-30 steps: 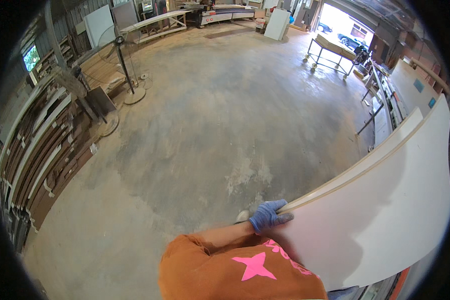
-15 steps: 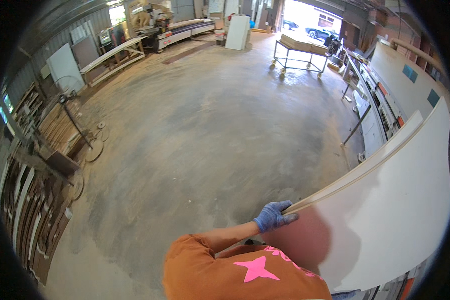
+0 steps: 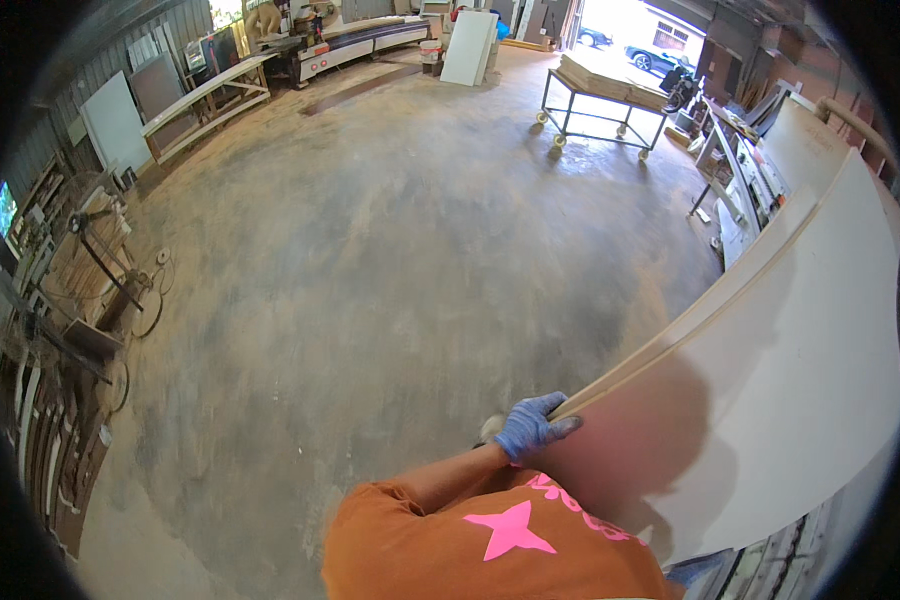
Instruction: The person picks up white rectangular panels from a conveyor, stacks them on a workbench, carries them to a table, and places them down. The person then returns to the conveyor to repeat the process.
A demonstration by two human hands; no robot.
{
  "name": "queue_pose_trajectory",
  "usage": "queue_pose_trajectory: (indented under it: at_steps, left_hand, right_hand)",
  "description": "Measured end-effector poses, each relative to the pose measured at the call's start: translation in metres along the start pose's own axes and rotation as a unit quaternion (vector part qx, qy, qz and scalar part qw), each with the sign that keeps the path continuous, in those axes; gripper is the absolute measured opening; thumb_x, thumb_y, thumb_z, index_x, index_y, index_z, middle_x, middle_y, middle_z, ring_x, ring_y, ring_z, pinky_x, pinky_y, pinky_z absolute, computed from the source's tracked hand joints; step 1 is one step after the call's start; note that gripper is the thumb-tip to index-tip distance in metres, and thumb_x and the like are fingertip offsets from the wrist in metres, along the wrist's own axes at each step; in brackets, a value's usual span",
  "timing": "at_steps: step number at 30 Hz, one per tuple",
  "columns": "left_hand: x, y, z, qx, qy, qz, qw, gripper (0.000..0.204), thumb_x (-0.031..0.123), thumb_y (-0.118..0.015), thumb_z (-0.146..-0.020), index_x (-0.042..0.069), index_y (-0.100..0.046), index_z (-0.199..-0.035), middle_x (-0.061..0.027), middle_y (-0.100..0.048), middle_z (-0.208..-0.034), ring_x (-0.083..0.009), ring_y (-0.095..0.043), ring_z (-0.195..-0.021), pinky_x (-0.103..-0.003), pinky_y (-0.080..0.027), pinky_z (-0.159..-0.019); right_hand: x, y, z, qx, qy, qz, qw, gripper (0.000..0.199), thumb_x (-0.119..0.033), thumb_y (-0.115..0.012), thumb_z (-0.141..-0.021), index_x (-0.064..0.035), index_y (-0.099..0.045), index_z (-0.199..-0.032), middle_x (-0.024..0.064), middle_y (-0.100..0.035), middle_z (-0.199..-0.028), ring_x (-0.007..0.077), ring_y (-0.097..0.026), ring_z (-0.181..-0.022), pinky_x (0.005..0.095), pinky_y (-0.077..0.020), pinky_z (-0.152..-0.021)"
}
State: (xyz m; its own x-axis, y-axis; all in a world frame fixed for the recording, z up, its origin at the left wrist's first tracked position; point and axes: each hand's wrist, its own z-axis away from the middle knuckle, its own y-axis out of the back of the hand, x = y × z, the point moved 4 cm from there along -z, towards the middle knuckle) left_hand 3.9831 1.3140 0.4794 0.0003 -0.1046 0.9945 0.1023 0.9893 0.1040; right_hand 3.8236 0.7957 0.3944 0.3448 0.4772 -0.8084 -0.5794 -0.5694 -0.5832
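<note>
My left hand [image 3: 532, 428], in a blue glove, is closed round the near end of a pair of large white panels [image 3: 820, 350]. The thumb lies along the top edge, and the fingers wrap over the near panel's face. The panels stand on edge, tilted, along my right side, and look bent by the lens. Two pale brown edges run side by side. At the panels' lower edge a small blue patch [image 3: 698, 570] appears to be my gloved right hand; its fingers are hidden. A shadow falls across the near white face.
A wheeled metal cart [image 3: 610, 95] with stacked boards stands ahead, before the open doorway. A long machine bench [image 3: 740, 190] runs along the right. At left are a stand fan [image 3: 105, 255], stacked strips [image 3: 55, 450] and a low wooden bench [image 3: 205, 100]. A white board [image 3: 468, 50] leans further back.
The view has turned and shifted. The panels now hide more of the machine bench, and my left hand sits slightly lower and further left, still gripping them. A shoe tip shows beside it.
</note>
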Motion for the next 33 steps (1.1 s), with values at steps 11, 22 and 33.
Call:
queue_pose_trajectory:
  at_steps: [11,22,33]
  left_hand:
    - [0.024,0.02,-0.442,-0.037,-0.039,-0.052,0.997,0.042,0.047,-0.064,-0.079,0.008,-0.062,-0.093,-0.0129,-0.061,-0.073,-0.0233,-0.058,-0.065,-0.035,-0.047,-0.064]
    - [0.031,-0.01,-0.819,-0.009,-0.095,-0.084,0.992,0.039,0.046,-0.062,-0.078,0.009,-0.063,-0.089,-0.0164,-0.062,-0.074,-0.0299,-0.06,-0.066,-0.037,-0.047,-0.064]
    - [-0.018,0.006,-1.174,0.075,-0.03,-0.057,0.995,0.042,0.046,-0.063,-0.078,0.008,-0.064,-0.096,-0.0169,-0.063,-0.079,-0.0266,-0.062,-0.071,-0.038,-0.048,-0.068]
  right_hand:
    - [0.133,-0.284,-0.27,0.137,0.062,0.052,0.987,0.072,-0.058,-0.028,-0.093,-0.0106,-0.017,-0.146,0.0094,-0.022,-0.149,0.029,-0.024,-0.134,0.0421,-0.0193,-0.111]
    - [0.263,-0.483,-0.603,0.096,0.053,0.104,0.989,0.073,-0.059,-0.029,-0.092,-0.0101,-0.019,-0.145,0.0097,-0.023,-0.149,0.03,-0.025,-0.133,0.0432,-0.0204,-0.11]
    - [0.374,-0.677,-0.927,0.058,0.068,0.126,0.988,0.074,-0.06,-0.03,-0.091,-0.0096,-0.021,-0.144,0.01,-0.023,-0.148,0.031,-0.026,-0.132,0.0443,-0.0215,-0.11]
